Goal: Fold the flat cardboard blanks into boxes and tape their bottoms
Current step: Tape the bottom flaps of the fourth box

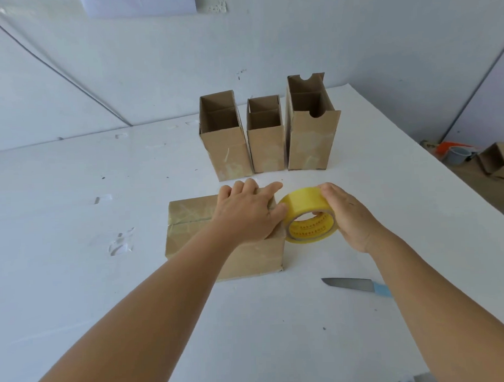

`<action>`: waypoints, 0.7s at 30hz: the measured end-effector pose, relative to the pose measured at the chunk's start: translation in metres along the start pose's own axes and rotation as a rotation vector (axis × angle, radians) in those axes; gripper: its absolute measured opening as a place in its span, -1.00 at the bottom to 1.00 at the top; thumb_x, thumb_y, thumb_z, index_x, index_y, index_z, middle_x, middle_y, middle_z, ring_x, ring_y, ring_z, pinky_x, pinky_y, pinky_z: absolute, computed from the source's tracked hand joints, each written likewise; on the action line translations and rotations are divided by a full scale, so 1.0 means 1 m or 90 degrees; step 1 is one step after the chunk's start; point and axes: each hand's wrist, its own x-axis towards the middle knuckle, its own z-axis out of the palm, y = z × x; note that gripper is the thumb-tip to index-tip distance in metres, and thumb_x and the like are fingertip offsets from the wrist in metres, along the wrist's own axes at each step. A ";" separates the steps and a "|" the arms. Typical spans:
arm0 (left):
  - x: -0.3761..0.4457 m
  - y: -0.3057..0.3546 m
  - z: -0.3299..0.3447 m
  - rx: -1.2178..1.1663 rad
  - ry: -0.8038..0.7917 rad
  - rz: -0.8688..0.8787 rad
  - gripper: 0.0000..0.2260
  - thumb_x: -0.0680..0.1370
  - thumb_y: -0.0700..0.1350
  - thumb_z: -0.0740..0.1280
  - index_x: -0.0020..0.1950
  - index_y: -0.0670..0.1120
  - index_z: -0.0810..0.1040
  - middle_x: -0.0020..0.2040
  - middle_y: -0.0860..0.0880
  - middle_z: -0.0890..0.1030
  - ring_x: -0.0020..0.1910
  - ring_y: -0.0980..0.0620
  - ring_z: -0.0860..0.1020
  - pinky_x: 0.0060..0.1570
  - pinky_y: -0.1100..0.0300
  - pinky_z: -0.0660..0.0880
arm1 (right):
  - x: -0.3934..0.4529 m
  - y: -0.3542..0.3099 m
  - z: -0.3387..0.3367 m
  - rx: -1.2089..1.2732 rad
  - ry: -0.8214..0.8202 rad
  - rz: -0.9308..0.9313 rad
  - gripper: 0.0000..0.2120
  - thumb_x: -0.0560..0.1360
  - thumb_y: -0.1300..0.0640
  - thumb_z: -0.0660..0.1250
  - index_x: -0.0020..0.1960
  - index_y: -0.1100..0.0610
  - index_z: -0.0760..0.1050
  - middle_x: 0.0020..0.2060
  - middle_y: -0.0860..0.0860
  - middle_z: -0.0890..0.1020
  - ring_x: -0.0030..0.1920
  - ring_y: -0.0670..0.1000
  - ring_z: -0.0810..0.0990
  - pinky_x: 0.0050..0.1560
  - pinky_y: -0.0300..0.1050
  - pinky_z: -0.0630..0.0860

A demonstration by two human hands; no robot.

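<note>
While the box (218, 235) lies bottom-up near the middle of the white surface (74, 197), the left hand (247, 211) rests flat on its right end, fingers straight and spread, pressing the flaps down. The right hand (346, 216) grips the yellow tape roll (308, 214) just beside the box's right edge, fingers curled over the rim and thumb inside the core. Three finished boxes (267, 139) stand upright, open tops up, in a row behind. A knife (357, 285) lies well apart, near the right forearm.

Handling, as a judgement: the box is light and hollow, stiff at its edges but yielding in mid-panel, so it is likely to slide unless held down; press near the flap seam. The tape will cling and crease; keep it taut.

Not determinable: whether a strip already bridges roll and box, as the left hand covers that junction. The knife handle is partly hidden by the forearm. Cardboard at the far right edge is cut off.
</note>
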 end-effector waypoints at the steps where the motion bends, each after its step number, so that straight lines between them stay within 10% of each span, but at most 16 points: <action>1: -0.004 -0.001 -0.001 0.001 -0.005 -0.008 -0.53 0.60 0.23 -0.05 0.51 0.23 0.10 0.35 -0.04 0.35 0.35 -0.07 0.26 0.31 0.02 0.11 | 0.001 -0.004 0.004 0.019 -0.003 0.001 -0.77 0.61 -0.06 0.14 -0.06 -0.04 0.54 -0.17 -0.01 0.55 -0.13 -0.04 0.55 0.05 -0.07 0.43; 8: -0.011 -0.003 0.006 -0.048 -0.002 -0.052 -0.64 0.62 0.17 -0.07 0.40 0.30 0.27 0.25 0.00 0.40 0.27 -0.02 0.31 0.28 0.06 0.11 | 0.003 -0.005 0.009 -0.052 -0.020 -0.037 -0.83 0.49 -0.05 0.32 -0.25 -0.06 0.56 -0.35 -0.17 0.52 -0.21 -0.09 0.47 -0.06 -0.14 0.39; 21: 0.006 0.005 -0.020 -0.048 -0.137 -0.050 -0.64 0.59 0.08 0.14 0.38 0.29 0.31 0.37 0.02 0.29 0.38 -0.07 0.22 0.32 -0.05 0.11 | 0.003 0.006 0.002 -0.389 0.003 -0.022 -0.81 0.45 -0.12 0.36 -0.10 0.00 0.53 -0.11 0.00 0.56 -0.08 0.04 0.52 -0.15 -0.10 0.42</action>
